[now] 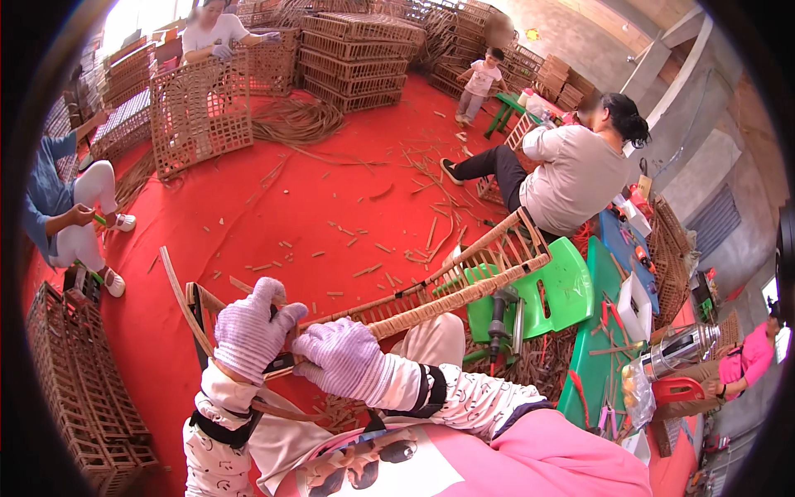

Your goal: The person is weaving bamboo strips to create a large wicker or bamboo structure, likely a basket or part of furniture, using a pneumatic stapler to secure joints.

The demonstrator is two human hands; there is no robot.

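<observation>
A long, narrow woven rattan frame (443, 311) with wrapped rims and thin crosswise slats slants across in front of me, its far end up to the right. My left hand (257, 330), in a striped lavender glove, is closed at the near end; some of its fingertips are hidden. My right hand (344, 358), gloved alike, grips the near rim just beside it. A loose flat rattan strip (180, 290) sticks up left of my left hand. Another piece of strip (286, 411) shows below my hands, over my lap.
A green plastic stool (567, 286) stands at the right, with a power tool (498, 323) beside it. Tools and a steel flask (683, 348) lie on a green table (584, 377). Co-workers sit around the red floor (348, 199), which is strewn with offcuts. Woven crates (356, 62) are stacked behind.
</observation>
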